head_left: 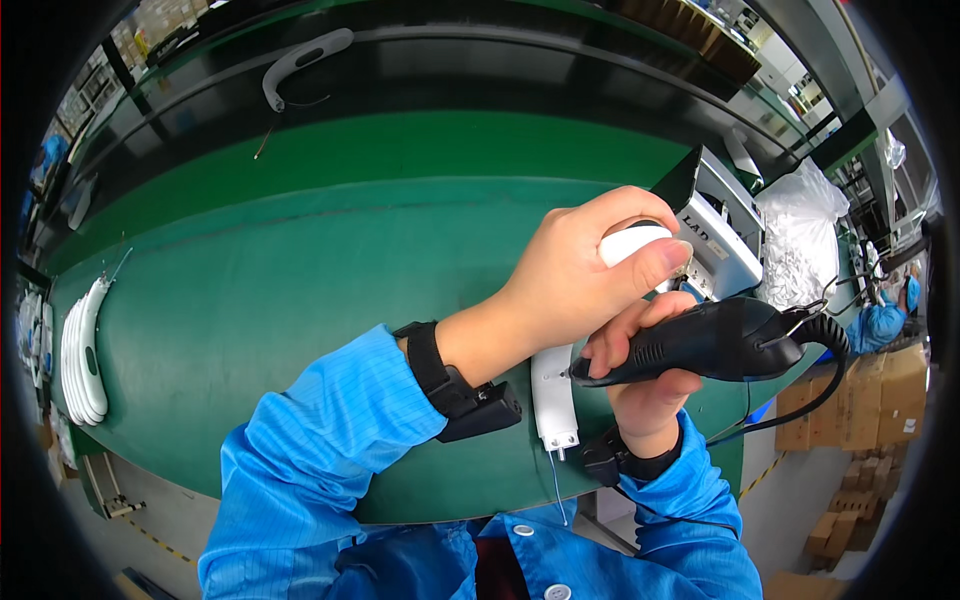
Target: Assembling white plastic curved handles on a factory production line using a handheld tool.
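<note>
My right hand (645, 365) is wrapped round a black electric screwdriver (715, 342) that lies nearly level, its tip pointing left. The tip meets a white curved plastic housing (555, 400), which has small holes, a metal-ended lower edge and a thin blue wire hanging from it. My left hand (590, 255) is closed round a rounded white plastic piece (632, 243) with a dark patch on top, above the screwdriver. My left wrist hides the stretch between, so I cannot tell whether this piece and the housing are one.
Just beyond my hands stands a silver and black box (735, 235), beside a clear bag of small white pieces (800, 240). Similar white housings (85, 355) lie stacked at the left edge of the green table (300, 260). Another housing (300, 65) rests on the dark strip behind.
</note>
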`<state>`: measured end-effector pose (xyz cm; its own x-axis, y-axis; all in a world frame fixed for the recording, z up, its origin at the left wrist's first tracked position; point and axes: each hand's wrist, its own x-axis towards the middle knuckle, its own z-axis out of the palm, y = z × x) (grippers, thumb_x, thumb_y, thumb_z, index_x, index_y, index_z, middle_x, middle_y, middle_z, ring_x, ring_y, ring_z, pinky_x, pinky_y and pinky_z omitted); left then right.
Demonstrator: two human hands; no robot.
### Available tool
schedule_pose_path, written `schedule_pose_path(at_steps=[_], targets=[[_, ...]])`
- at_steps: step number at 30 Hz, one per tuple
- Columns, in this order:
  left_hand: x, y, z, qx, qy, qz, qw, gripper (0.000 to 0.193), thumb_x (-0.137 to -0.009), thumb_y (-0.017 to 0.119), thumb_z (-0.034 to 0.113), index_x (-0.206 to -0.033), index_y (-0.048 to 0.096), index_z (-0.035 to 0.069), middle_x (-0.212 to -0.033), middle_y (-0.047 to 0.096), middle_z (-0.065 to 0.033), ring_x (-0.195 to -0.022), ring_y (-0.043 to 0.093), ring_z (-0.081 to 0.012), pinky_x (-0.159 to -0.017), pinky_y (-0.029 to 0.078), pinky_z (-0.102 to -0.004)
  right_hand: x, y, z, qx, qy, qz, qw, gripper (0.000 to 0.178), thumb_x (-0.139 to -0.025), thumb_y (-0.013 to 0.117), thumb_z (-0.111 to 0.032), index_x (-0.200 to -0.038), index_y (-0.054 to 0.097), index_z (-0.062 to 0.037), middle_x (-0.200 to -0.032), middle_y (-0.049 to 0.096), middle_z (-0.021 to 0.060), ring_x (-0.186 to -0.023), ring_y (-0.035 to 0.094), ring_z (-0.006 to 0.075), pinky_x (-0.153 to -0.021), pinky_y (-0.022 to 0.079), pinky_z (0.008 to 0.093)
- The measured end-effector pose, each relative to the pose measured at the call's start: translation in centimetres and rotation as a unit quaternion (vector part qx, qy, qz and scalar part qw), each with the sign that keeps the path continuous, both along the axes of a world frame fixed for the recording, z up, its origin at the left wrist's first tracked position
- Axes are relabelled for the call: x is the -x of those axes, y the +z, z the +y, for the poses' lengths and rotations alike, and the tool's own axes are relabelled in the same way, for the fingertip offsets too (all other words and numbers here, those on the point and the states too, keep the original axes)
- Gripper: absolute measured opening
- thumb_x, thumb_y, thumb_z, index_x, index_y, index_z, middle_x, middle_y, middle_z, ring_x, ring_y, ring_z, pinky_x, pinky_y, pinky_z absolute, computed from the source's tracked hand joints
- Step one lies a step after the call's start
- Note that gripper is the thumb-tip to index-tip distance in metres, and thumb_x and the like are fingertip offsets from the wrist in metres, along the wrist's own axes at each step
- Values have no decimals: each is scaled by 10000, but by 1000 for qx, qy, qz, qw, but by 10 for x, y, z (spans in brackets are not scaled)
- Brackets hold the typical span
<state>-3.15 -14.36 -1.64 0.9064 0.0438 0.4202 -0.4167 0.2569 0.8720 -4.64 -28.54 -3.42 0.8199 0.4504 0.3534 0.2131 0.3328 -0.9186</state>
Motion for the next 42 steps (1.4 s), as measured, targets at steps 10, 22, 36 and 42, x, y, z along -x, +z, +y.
schedule_pose_path(at_steps=[10, 22, 36, 42], targets=[[-1, -2, -1, -36, 46, -23, 998, 270, -872, 628, 225, -1027, 579, 10, -840, 629, -66, -790, 613, -126, -730, 495, -264, -14, 25, -13, -106, -39, -40, 993, 708, -753, 594, -654, -1085, 416, -55, -692, 528, 59, -569, 564, 165, -591, 508, 320], [-2, -3, -2, -29, 36, -32, 998, 248, -889, 605, 209, -1022, 566, 3, -827, 631, -80, -772, 607, -134, -726, 501, -276, -85, 53, -50, -41, -124, -153, 980, 563, -886, 509, -543, -1102, 429, -29, -745, 510, 89, -605, 531, 157, -575, 470, 285], [-2, -1, 2, 19, 20, -15, 1000, 241, -870, 631, 205, -1020, 588, 22, -886, 620, -54, -815, 614, -108, -727, 499, -250, 7, 22, 4, -32, -2, -35, 999, 734, -746, 505, -733, -1069, 390, -84, -707, 509, 52, -559, 538, 162, -602, 479, 310], [0, 1, 4, -13, 34, -18, 999, 270, -865, 641, 238, -1020, 593, 23, -915, 628, -56, -837, 629, -130, -741, 502, -264, 11, 15, 12, -25, 29, -23, 999, 736, -726, 522, -737, -1060, 396, -93, -709, 513, 50, -566, 543, 163, -619, 484, 315]])
